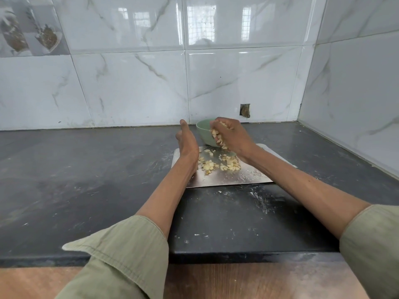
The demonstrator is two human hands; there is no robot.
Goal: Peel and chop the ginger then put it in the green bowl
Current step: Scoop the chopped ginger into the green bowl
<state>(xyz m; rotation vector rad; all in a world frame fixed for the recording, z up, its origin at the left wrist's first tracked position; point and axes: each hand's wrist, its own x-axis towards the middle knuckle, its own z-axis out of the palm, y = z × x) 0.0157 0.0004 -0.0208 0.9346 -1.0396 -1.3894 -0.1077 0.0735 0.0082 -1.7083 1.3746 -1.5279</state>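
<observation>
1. Ginger pieces (218, 164), chopped and too many to count, lie scattered on one steel board (228, 178) on my dark counter (86, 169).
2. My right hand (232, 133) has its fingers curled around a handful of the pieces, raised at the near rim of the one green bowl (204, 132).
3. My left hand (187, 141) stands edge-on over the board's left side, fingers straight and released.
4. My right hand hides part of the bowl; I cannot see what is inside it.
</observation>
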